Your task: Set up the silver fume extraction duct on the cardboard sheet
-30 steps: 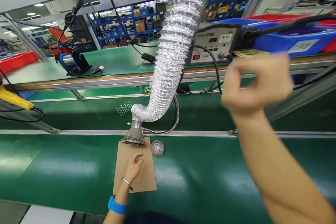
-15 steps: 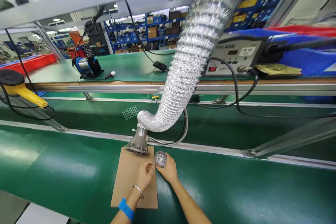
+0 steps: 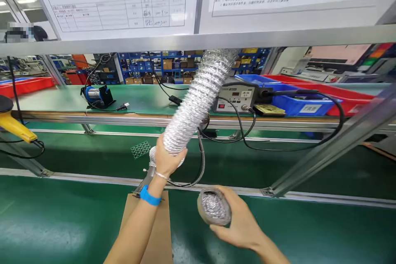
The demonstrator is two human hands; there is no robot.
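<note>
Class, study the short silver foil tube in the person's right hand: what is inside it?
Crinkled foil lines the open end of the short silver foil tube; the right hand hides its far end, so what lies there cannot be seen.

Soldering station (image 3: pixel 235 100), blue plastic bin (image 3: pixel 298 106), printed sheets (image 3: pixel 114 0), yellow-handled tool (image 3: pixel 15 130), green workbench (image 3: pixel 93 100)

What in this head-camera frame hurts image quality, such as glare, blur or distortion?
In the head view, glare washes over the green conveyor belt near the bottom edge; the silver flexible duct looks softly blurred; the wide lens stretches things toward the edges, such as the aluminium strut; a pixelated patch obscures the top left.
</note>
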